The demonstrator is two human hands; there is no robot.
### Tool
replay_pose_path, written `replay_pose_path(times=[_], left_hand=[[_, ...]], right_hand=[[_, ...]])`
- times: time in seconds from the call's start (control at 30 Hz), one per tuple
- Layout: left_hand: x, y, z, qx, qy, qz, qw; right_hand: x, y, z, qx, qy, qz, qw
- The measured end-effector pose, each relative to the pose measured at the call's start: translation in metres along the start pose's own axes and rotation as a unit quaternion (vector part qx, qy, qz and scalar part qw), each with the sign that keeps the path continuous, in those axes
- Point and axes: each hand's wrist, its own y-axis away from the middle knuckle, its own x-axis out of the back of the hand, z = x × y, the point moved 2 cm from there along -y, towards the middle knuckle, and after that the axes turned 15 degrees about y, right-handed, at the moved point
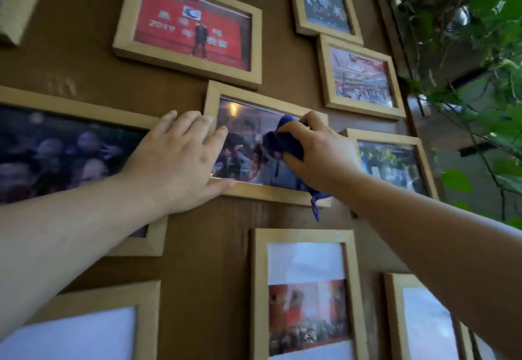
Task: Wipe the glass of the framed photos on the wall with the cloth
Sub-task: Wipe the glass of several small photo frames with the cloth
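Several light wooden photo frames hang on a brown wall. My right hand is shut on a bunched dark blue cloth and presses it against the glass of the middle frame, on its right half. A strip of the cloth dangles below that frame's bottom edge. My left hand lies flat with fingers spread over the frame's left edge; the thumb rests on the bottom rail.
Around the middle frame hang a red stage photo above, a large dark group photo to the left, smaller frames to the right and a tall frame below. Green plant leaves hang at the right.
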Motion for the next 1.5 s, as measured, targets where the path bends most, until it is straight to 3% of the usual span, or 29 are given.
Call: replay_pose_path(times=[0.17, 0.37, 0.57, 0.77, 0.87, 0.97, 1.13, 1.23, 1.3, 1.5], left_hand=[[-0.003, 0.001, -0.02, 0.051, 0.005, -0.036, 0.998], [-0.01, -0.005, -0.022, 0.045, 0.019, -0.015, 0.999], [-0.012, -0.008, -0.022, 0.02, 0.023, 0.001, 1.0], [-0.017, -0.009, -0.026, -0.011, 0.022, 0.018, 1.0], [-0.017, -0.009, -0.024, -0.015, 0.025, 0.019, 0.999], [-0.017, -0.009, -0.024, -0.014, 0.033, 0.017, 0.999], [-0.015, -0.009, -0.025, -0.017, 0.038, 0.011, 0.999], [-0.014, -0.01, -0.024, -0.013, 0.038, 0.009, 0.999], [-0.014, -0.009, -0.024, -0.014, 0.041, 0.008, 0.999], [-0.017, -0.01, -0.023, -0.014, 0.026, 0.008, 1.0]], right_hand=[[0.001, -0.029, -0.038, -0.045, -0.048, 0.014, 0.998], [0.0, -0.059, -0.081, -0.096, -0.087, 0.044, 0.991], [-0.009, -0.048, -0.066, -0.086, -0.031, 0.039, 0.995], [-0.024, -0.019, -0.007, -0.258, 0.042, -0.041, 0.964], [-0.025, -0.016, 0.002, -0.291, 0.056, -0.067, 0.953], [-0.018, -0.024, -0.013, -0.273, 0.011, -0.068, 0.96], [-0.001, -0.042, -0.072, -0.091, -0.048, -0.029, 0.994], [0.0, -0.038, -0.077, -0.042, -0.019, -0.019, 0.999], [-0.002, -0.028, -0.06, -0.054, 0.01, -0.027, 0.998], [-0.015, 0.006, -0.005, -0.192, 0.089, -0.082, 0.974]])
